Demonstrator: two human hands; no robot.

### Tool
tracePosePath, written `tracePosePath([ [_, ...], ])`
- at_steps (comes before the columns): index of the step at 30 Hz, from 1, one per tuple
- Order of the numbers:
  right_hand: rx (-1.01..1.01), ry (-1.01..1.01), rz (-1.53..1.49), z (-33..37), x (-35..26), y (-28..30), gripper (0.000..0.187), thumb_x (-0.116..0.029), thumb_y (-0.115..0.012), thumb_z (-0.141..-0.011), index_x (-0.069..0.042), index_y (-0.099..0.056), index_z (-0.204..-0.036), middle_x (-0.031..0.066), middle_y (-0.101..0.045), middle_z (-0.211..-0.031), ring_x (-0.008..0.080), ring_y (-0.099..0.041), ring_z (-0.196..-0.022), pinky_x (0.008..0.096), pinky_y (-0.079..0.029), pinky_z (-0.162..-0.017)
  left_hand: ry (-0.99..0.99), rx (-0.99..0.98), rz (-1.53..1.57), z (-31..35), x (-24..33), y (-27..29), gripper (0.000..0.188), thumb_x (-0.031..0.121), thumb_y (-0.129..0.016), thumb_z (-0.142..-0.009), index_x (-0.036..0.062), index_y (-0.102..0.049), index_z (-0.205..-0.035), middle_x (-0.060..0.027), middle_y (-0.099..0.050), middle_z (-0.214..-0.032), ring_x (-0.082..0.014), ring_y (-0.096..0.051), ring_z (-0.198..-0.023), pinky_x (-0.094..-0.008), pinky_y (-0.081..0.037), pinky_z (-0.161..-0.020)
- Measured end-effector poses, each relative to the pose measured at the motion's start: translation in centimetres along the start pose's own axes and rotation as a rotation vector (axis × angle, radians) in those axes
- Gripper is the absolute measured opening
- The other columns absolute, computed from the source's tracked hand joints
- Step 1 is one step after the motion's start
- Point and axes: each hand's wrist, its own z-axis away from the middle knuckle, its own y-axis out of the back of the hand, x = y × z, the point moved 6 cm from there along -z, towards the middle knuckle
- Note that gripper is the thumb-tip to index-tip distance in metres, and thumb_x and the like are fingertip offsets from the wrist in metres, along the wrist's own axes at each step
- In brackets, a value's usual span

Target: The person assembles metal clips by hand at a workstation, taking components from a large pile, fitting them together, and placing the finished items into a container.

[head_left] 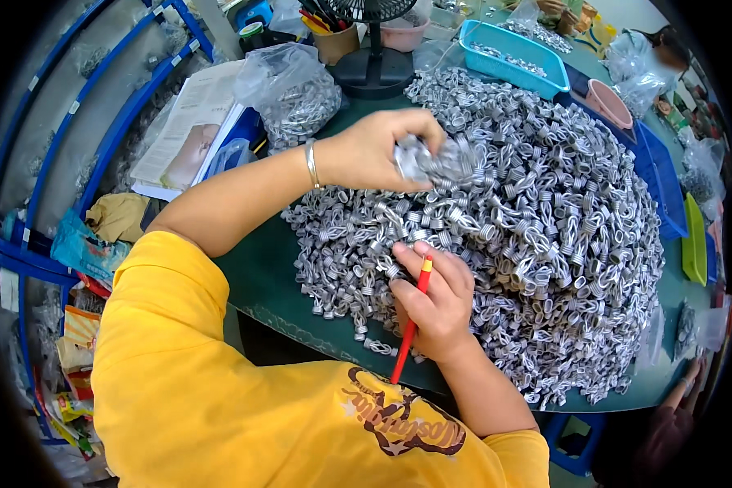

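Note:
A large heap of small silver metal pieces (561,244), ribbed rings with twisted loops, covers much of the green table (276,268). My left hand (378,150), a silver bangle on its wrist, is raised over the heap's far left part. Its fingers curl around a handful of the metal pieces (443,163), which look blurred. Closer to me, my right hand (439,301) holds a red pen (404,351) slanting between thumb and fingers. The fingertips of that hand rest at pieces on the heap's near left side.
Behind the heap stand a black fan (374,69) and a turquoise tray (516,58) with more pieces. A plastic bag of pieces (297,98) and an open magazine (183,130) lie at left, beside blue shelving (32,195). A green tray (694,240) sits at the right; other people are nearby.

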Motion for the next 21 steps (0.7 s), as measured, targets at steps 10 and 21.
tracePosePath([
  [10,-0.026,-0.020,-0.008,-0.2,0.1,0.2,0.007,-0.014,-0.060,-0.075,-0.014,-0.060,-0.082,0.0085,-0.065,-0.111,0.0248,-0.057,-0.107,0.0368,-0.044,-0.085,-0.217,-0.030,-0.086,0.0,4.5,-0.4,0.034,0.016,-0.080,-0.067,0.0067,-0.061,-0.094,-0.0130,-0.058,-0.113,-0.0285,-0.055,-0.104,-0.0372,-0.043,-0.089],
  [21,-0.020,-0.006,0.022,-0.5,0.1,0.4,0.008,-0.011,-0.061,-0.074,-0.014,-0.062,-0.081,0.0071,-0.065,-0.110,0.0233,-0.058,-0.105,0.0293,-0.042,-0.067,0.081,0.256,-0.062,-4.5,-3.2,4.5,0.009,0.008,-0.069,-0.081,0.0019,-0.063,-0.084,-0.0062,-0.067,-0.093,-0.0092,-0.061,-0.081,-0.0239,-0.049,-0.072],
])
